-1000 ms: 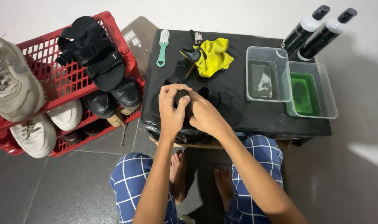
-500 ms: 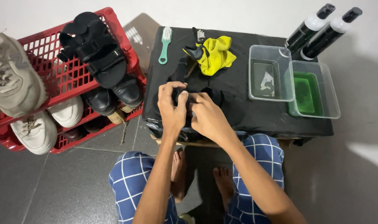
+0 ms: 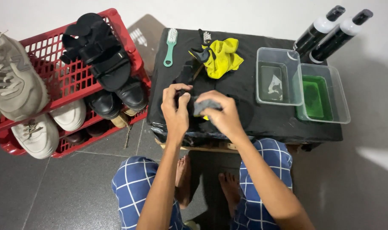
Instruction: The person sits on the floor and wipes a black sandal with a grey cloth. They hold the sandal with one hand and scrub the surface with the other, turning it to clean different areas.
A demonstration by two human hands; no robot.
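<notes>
Close up: left hand [image 3: 176,111] clamps a dark shoe-like item [image 3: 189,111] at the near edge of the black-covered low table [image 3: 245,91], steadying it; right hand [image 3: 221,115] pinches a small grey cloth [image 3: 203,105] vs. it. Green-handled brush [image 3: 170,46] lies at far edge.

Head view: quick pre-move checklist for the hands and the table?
1. Left hand grips black shoe: ok.
2. Right hand presses grey cloth on shoe: ok.
3. Shoe over table, not off its edge: ok.
4. Clear tub and green tub upright, apart from hands: ok.
5. Brush and yellow cloth lie apart from hands: ok.
6. Cloth wet: cannot tell.
</notes>
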